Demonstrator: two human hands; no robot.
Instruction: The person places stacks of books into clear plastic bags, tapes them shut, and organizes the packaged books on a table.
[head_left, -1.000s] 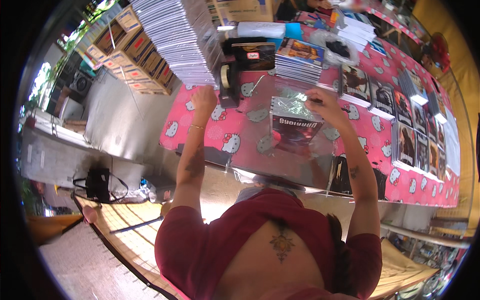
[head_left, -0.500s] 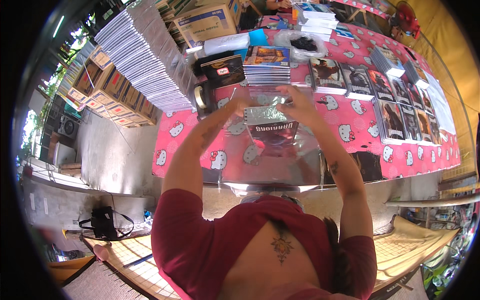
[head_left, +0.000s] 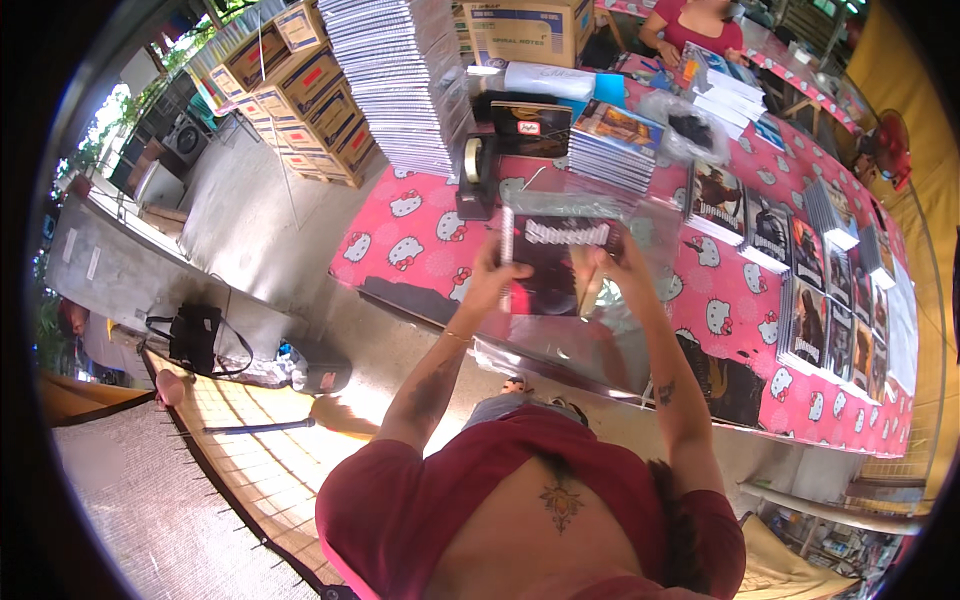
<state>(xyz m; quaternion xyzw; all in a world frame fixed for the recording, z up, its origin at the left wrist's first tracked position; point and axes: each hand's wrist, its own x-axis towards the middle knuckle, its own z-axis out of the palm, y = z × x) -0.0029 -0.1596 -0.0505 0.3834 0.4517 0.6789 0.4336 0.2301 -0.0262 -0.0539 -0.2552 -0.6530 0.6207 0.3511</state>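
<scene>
A dark-covered spiral notebook [head_left: 550, 262], with pale lettering along its far end, is between my two hands over the near edge of the table. It is blurred, and whether it is a single one or a small stack I cannot tell. My left hand [head_left: 492, 277] grips its left edge, beside the white binding, with the thumb on the cover. My right hand [head_left: 622, 264] closes on its right edge, next to a blurred tan strip. Clear plastic film [head_left: 655, 235] lies around and beneath the notebook. A black tape dispenser [head_left: 478, 178] stands just beyond my left hand.
A tall stack of notebooks [head_left: 395, 85] rises at the far left of the pink patterned table [head_left: 405, 235]. Picture-covered notebooks [head_left: 612, 145] are piled ahead; several more stacks [head_left: 805, 310] line the right. Cardboard boxes [head_left: 310, 105] stand beyond. Another person [head_left: 690, 30] sits across the table.
My view has swung, so the table sits further right. My hands have moved from the notebook's far end to its two sides, and it looks larger and nearer to me.
</scene>
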